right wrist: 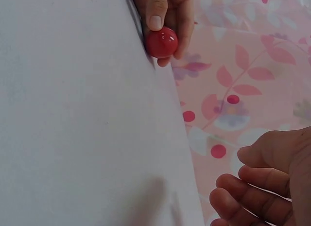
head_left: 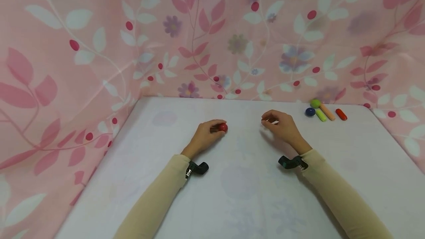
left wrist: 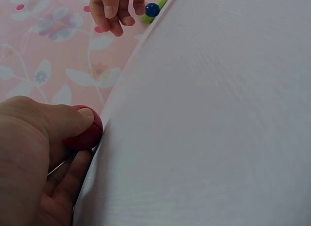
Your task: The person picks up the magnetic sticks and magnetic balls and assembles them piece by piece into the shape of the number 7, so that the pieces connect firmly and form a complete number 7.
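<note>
While I follow the head view from afar, I see the left hand (head_left: 207,134) pinching a red ball (head_left: 223,127) between thumb and fingers, low over the middle of the white surface (head_left: 239,180); I cannot tell whether the ball touches the cloth. Across from it, well apart, I see the right hand (head_left: 281,124) half open, fingers loosely bent and thumb spread from them, with nothing in its hold. Beyond the right hand, near the far edge, I make out a blue ball (head_left: 310,112), a rounded green piece (head_left: 315,103), a yellow-green stick (head_left: 321,115) and a peach stick (head_left: 327,111) close together, with a red stick (head_left: 341,114) slightly apart.
</note>
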`<state>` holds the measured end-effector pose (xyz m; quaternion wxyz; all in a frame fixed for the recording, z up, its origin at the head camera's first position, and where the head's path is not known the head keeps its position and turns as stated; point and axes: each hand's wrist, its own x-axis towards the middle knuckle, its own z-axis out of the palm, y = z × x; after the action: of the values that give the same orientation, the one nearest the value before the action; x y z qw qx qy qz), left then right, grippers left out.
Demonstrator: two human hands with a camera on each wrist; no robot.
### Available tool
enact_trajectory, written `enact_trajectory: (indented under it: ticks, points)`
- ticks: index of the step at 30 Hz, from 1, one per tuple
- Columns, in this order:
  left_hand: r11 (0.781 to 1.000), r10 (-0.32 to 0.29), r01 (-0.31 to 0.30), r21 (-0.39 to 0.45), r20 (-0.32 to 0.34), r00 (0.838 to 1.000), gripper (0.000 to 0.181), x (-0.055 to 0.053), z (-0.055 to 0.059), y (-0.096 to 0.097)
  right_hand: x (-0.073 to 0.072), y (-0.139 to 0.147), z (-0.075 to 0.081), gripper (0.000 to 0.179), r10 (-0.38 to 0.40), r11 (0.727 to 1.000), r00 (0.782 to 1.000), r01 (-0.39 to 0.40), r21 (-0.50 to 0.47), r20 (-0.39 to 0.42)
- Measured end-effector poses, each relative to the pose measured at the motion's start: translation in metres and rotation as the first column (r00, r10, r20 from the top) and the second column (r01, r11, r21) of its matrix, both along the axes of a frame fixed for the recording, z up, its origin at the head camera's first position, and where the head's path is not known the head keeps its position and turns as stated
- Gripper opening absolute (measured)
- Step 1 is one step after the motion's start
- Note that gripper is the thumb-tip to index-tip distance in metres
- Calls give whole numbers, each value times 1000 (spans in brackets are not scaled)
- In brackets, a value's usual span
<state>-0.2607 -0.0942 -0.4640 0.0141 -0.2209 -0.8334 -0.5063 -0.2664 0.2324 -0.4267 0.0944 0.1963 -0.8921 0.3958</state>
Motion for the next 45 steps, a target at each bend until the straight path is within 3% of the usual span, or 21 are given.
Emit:
enact_trajectory:
  ticks: [19, 32, 45]
  points:
    - [1000, 24, -24, -6, 5, 1000, 41, -1, -2, 1, -8, 44, 29, 17, -81, 995, 991, 86, 48, -107]
    - [1000, 31, -31, -4, 4, 1000, 41, 1, -2, 1, -10, 82, 32, 21, -151, 984, 986, 157, 84, -68]
    - [1000, 15, -15, 9, 4, 1000, 41, 0, -3, 1, -12, 122, 28, 25, -265, 956, 962, 270, 110, -58]
